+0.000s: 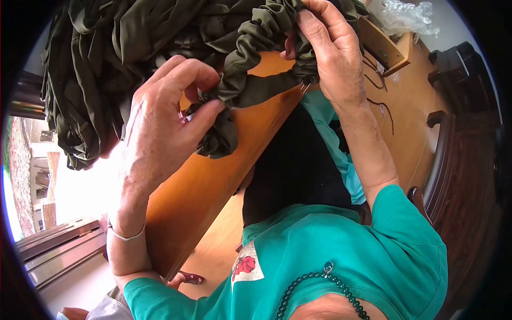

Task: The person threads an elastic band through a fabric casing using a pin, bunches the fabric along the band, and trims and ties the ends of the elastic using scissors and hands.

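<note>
A gathered strip of dark olive-green fabric [248, 53] is bunched into folds and bends in an arch between both hands. My left hand [165, 101] is closed on its lower left end, thumb and fingers pinching it, with a small crumpled part hanging below. Higher up at the right, my right hand [336, 48] grips the same strip between thumb and fingers. Behind the left hand lies a big heap of olive-green cloth [133, 32]. An orange-brown wooden table [186, 197] stands beneath the hands.
An open wooden drawer [386, 50] and clear plastic wrap [408, 16] are at the upper right. Dark carved wooden furniture [464, 165] stands at the right. Thin dark cords [388, 114] lie on the floor. A bright window [58, 176] is at the left.
</note>
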`<action>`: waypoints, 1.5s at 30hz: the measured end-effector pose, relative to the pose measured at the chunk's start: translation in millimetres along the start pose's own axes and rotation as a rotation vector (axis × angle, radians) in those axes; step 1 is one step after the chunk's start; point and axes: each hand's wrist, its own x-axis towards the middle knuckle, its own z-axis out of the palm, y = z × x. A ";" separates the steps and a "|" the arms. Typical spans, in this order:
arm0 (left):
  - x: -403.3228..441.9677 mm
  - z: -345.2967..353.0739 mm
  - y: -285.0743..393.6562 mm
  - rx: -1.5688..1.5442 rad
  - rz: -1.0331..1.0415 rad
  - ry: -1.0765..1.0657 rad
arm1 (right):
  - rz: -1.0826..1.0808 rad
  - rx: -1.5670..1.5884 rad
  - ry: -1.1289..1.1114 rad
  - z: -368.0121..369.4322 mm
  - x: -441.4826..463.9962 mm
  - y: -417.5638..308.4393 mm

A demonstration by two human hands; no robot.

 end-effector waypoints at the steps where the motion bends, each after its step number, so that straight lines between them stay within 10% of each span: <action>1: 0.0 0.3 0.0 -0.016 -0.009 0.004 | 0.001 -0.012 -0.010 -1.2 -0.3 0.7; 19: 0.6 7.1 -5.3 -0.312 -0.223 0.091 | 0.110 -0.134 -0.194 14.0 -18.0 -15.3; 31: -3.2 -12.9 -5.4 -0.721 -0.279 -0.180 | -0.151 -0.490 -0.260 16.1 -15.6 -43.8; 32: -2.2 -17.3 -5.4 -0.726 -0.282 -0.188 | -0.458 -0.623 -0.282 9.5 -5.4 -34.7; 35: -0.2 -18.3 -7.6 -0.717 -0.295 -0.208 | -0.023 -0.288 -0.239 -1.6 -14.5 -29.6; 45: -0.6 -27.2 -12.6 -0.751 -0.276 -0.267 | 0.104 0.148 -0.279 -29.6 -8.0 -12.7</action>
